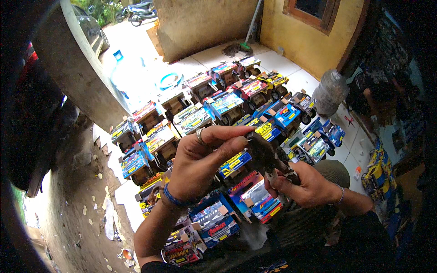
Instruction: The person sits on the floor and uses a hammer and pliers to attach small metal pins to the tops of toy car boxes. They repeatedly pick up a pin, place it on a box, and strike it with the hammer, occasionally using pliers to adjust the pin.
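Note:
My left hand (200, 159), raised in the middle, pinches a dark, rounded piece (260, 146) between thumb and fingertips. It may be a small black wheel, but shadow hides its detail. Just to the right, my right hand (307, 185) is closed around a pliers-like tool (287, 170) with metal arms and a dark grip. The tool's far end meets or overlaps the dark piece; I cannot tell which. Beneath both hands stand rows of colourful printed toy trucks (224, 103) with black wheels. One blue-and-red toy truck (261, 200) is close below my right hand.
White tiles (200, 58) carry the trucks. A broom (246, 46) leans at the back wall; a cloudy plastic container (332, 93) stands right. Red scissors (349, 119) and printed pieces (380, 170) lie farther right. A blue-rimmed basin (169, 81) sits back left, beyond a dirt strip (86, 195).

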Tool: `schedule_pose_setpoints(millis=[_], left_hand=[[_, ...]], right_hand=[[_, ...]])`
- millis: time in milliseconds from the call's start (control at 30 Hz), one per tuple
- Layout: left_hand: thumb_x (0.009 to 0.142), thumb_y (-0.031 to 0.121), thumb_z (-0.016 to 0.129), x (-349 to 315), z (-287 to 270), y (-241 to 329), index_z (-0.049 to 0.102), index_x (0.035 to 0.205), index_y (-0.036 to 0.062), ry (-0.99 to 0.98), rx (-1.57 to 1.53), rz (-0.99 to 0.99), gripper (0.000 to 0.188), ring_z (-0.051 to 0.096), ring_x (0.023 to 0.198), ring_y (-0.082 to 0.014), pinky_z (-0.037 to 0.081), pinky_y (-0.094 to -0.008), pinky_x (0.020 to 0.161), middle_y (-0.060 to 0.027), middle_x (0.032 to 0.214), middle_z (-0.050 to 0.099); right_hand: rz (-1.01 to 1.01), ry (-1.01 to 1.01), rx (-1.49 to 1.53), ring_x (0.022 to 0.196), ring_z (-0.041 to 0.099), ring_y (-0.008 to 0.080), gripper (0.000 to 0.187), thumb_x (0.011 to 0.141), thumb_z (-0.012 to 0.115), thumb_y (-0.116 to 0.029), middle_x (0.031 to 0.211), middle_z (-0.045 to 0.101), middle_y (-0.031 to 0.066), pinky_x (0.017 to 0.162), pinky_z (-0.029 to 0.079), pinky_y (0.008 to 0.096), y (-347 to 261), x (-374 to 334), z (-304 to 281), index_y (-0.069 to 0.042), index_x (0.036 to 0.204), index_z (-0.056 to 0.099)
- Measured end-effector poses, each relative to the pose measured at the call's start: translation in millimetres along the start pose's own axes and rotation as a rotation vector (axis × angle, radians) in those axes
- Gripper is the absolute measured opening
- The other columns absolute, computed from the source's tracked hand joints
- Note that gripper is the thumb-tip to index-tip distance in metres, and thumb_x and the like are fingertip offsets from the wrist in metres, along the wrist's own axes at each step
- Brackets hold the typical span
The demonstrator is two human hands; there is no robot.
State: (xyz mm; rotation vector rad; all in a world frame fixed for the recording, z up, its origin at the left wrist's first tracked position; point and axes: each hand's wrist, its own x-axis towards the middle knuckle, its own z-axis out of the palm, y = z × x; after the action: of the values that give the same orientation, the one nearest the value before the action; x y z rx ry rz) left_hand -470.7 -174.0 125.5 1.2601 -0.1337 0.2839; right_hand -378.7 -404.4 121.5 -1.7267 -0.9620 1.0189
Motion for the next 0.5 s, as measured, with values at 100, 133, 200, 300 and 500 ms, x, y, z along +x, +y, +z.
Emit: schedule_pose_setpoints(millis=[100, 133, 200, 300, 500], left_hand=[[0.093, 0.006, 0.064, 1, 1, 6, 0.064, 0.118, -0.0005, 0.024, -0.030, 0.004, 0.025, 0.064, 0.103, -0.0139, 0.051, -0.0284, 0.092, -0.0110, 0.115, 0.068], [0.094, 0.006, 0.064, 1, 0, 9, 0.063, 0.118, -0.0005, 0.034, -0.051, 0.008, 0.026, 0.064, 0.103, -0.0144, 0.051, -0.0286, 0.092, -0.0112, 0.115, 0.068], [0.093, 0.007, 0.064, 1, -1, 12, 0.062, 0.117, -0.0005, 0.017, -0.051, -0.028, 0.025, 0.064, 0.103, -0.0150, 0.052, -0.0290, 0.092, -0.0110, 0.113, 0.067], [0.093, 0.007, 0.066, -1, -3, 8, 0.063, 0.109, -0.0010, 0.030, -0.074, -0.024, 0.019, 0.065, 0.099, -0.0145, 0.054, -0.0297, 0.088, -0.0095, 0.106, 0.069], [0.092, 0.007, 0.066, -1, -2, -2, 0.063, 0.102, -0.0012, 0.038, -0.039, 0.015, 0.013, 0.066, 0.092, -0.0142, 0.055, -0.0301, 0.084, -0.0097, 0.098, 0.069]], right_hand=[[-0.016, 0.018, 0.025, 0.071, 0.056, 0.0089, 0.033, 0.101, 0.054, -0.036, 0.077, 0.060, 0.0019, 0.064, 0.047, 0.0282, -1, 0, 1, -0.004, 0.100, 0.060], [-0.040, 0.008, 0.041, 0.073, 0.056, 0.0091, 0.032, 0.101, 0.053, -0.036, 0.078, 0.060, 0.0021, 0.065, 0.047, 0.0283, -2, 0, 2, -0.004, 0.101, 0.060], [-0.062, -0.020, 0.075, 0.075, 0.057, 0.0094, 0.031, 0.102, 0.052, -0.034, 0.080, 0.061, 0.0026, 0.067, 0.048, 0.0286, -4, -1, 4, -0.004, 0.104, 0.060], [-0.057, 0.002, 0.063, 0.076, 0.057, 0.0091, 0.031, 0.102, 0.052, -0.034, 0.081, 0.061, 0.0025, 0.068, 0.048, 0.0283, -7, -2, 4, -0.004, 0.104, 0.060], [0.053, -0.015, -0.025, 0.073, 0.060, 0.0097, 0.036, 0.103, 0.047, -0.038, 0.080, 0.062, 0.0028, 0.064, 0.049, 0.0274, -13, -7, 2, -0.004, 0.099, 0.059]])
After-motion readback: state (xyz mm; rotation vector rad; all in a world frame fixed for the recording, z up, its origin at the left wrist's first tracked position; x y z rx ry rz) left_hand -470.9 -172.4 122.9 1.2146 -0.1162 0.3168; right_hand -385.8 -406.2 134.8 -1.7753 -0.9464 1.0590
